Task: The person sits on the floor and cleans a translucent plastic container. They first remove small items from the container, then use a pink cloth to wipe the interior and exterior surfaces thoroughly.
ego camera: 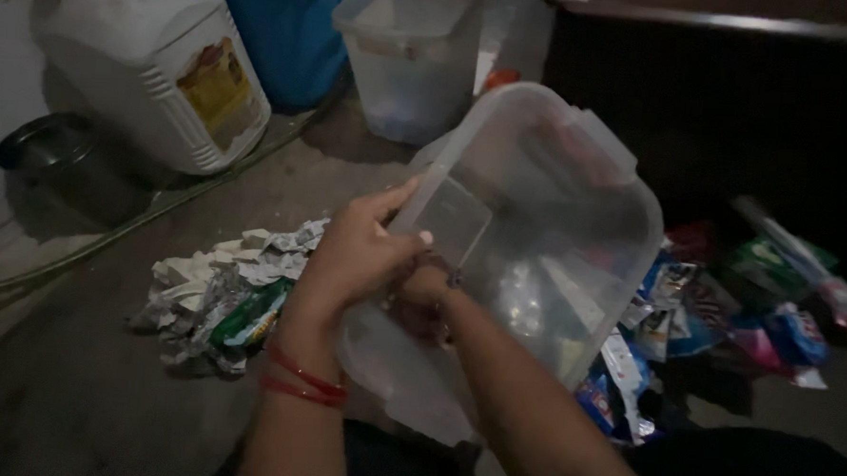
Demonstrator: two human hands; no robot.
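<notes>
A clear plastic storage box (577,207) is held tilted above the floor, its open side toward me. My left hand (356,259) grips the box's near rim, thumb pressed on the outside wall. A red thread band circles that wrist. My right hand (421,300) reaches inside the box and is seen through the plastic; its fingers are blurred, so what they touch is unclear.
A white jerrycan (150,64), a blue drum (285,32) and a second clear tub (412,57) stand at the back. A dark pot (60,160) sits left. Crumpled paper and wrappers (221,291) lie left, colourful packets (725,308) right. Dark furniture (734,99) rises behind.
</notes>
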